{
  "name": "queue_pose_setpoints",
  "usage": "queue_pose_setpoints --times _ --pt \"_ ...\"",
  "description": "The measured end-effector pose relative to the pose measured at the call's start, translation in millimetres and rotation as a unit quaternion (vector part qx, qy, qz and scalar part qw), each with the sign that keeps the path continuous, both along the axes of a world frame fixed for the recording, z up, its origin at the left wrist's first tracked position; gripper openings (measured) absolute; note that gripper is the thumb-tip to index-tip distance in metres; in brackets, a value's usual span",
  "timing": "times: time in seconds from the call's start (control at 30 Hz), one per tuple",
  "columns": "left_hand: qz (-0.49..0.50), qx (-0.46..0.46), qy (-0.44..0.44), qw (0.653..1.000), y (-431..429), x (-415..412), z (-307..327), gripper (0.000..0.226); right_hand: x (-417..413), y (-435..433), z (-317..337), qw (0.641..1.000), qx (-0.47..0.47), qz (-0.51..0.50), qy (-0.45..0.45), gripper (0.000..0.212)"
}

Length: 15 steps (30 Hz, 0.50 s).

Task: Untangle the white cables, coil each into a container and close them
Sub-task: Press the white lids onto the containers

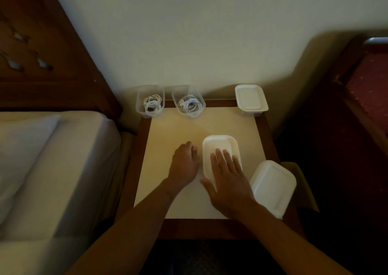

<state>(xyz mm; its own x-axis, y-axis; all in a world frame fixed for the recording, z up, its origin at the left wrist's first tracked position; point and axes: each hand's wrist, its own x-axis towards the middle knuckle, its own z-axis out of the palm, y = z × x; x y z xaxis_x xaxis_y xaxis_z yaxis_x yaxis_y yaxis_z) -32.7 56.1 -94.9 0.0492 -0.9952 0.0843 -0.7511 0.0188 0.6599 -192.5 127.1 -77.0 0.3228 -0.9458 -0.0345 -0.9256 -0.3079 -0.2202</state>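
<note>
A square cream surface with a dark wood border (pixel 178 131) stands against a pale wall (pixel 189 33), with a white bed (pixel 52 148) at nine o'clock. At eleven and twelve o'clock, two clear plastic tubs (pixel 139 104) (pixel 175 98) stand open, each holding a coiled white cable (pixel 152 105) (pixel 190 106). A white-lidded tub (pixel 251 98) sits at one o'clock. Near the centre, the right hand (pixel 228 180) lies flat, fingers straight and spread, on another white-lidded tub (pixel 220 144). The left hand (pixel 184 163) is just beside it, fingers curled; whether they hold it cannot be told. A white rectangular lid (pixel 273 186) overhangs at four o'clock.
</note>
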Motion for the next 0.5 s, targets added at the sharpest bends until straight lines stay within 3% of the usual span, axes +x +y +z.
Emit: queue_pose_setpoints --times 0.07,0.2,0.5 --pt "-0.058 -0.015 -0.100 0.993 -10 8 -5 0.020 -1 3 -6 1.000 0.007 0.004 0.019 0.079" --pt "-0.140 0.045 -0.227 0.963 -25 20 -17 0.054 -12 -34 -10 0.999 -0.014 0.006 0.047 0.071" --pt "-0.161 0.025 -0.285 0.945 -26 28 -40 0.069 -21 -163 -17 0.999 -0.032 0.004 0.022 0.067"
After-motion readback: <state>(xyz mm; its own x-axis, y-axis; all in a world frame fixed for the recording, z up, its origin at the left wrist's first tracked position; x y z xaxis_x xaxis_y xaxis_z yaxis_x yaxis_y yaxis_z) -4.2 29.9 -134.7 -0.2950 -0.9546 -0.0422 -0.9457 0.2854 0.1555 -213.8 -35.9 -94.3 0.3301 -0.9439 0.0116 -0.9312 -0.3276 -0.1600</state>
